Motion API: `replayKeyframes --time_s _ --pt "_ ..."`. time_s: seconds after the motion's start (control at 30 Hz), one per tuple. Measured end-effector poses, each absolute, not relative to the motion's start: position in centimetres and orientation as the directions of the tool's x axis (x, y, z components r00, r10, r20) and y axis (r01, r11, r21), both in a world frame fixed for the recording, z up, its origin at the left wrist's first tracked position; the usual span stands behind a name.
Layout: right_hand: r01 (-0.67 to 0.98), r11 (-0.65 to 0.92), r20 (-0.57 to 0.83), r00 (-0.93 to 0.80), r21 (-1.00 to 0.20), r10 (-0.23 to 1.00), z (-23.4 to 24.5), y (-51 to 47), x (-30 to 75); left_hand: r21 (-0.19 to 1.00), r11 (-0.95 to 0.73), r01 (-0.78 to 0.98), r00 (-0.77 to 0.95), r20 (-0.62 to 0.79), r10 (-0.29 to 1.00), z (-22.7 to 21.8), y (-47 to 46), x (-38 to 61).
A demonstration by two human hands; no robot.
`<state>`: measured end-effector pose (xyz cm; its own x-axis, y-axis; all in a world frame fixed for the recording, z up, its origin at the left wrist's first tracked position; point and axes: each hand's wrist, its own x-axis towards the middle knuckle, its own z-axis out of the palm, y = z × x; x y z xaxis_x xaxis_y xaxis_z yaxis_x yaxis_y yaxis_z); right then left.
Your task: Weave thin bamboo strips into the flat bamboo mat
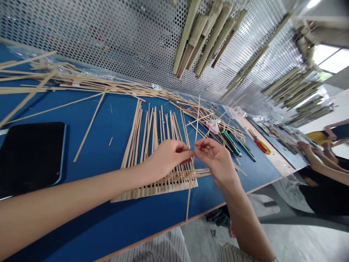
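Observation:
A thin bamboo strip [189, 196] runs between my two hands, one end reaching up past my fingers and the other hanging toward the table's front edge. My left hand [174, 154] pinches it from the left, its fingertips almost meeting those of my right hand [211, 154], which is also pinched on the strip. Beneath them lies a partly woven bamboo mat [177, 178]. Its crosswise strips are laced close together near the front, while the long strips fan out loose toward the back. My left forearm covers part of the weave.
A dark phone [32, 156] lies at the left. Loose bamboo strips [122, 85] are heaped along the back. To the right are a green-edged cutter [231, 142] and red-yellow pliers [261, 145]. A perforated metal panel [131, 40] stands behind. Another person's arms [319, 158] rest farther right.

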<state>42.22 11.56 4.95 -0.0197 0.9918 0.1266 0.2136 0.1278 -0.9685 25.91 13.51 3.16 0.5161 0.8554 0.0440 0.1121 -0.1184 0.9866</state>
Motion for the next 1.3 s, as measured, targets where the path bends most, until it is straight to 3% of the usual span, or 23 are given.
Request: replayKeyframes --time_s 0.33,0.63,1.1,1.3 --pt "0.174 0.111 0.112 -0.004 -0.978 0.994 4.5 11.9 42.1 0.977 -0.166 0.135 0.573 0.060 0.817 3.1 13.3 25.6" --pt "0.175 0.053 0.058 0.023 -0.983 0.998 4.5 11.0 42.1 0.941 -0.247 0.232 0.492 0.106 0.864 4.3 13.1 25.6" --pt "0.054 0.237 0.243 0.267 -0.970 0.932 1.9 9.9 40.0 0.893 -0.327 0.311 0.430 0.174 0.886 4.5 12.3 25.6" --pt "-0.030 0.155 0.143 0.255 -0.987 0.956 2.2 10.4 40.0 0.847 -0.394 0.357 0.419 0.232 0.878 4.6 12.3 25.5"
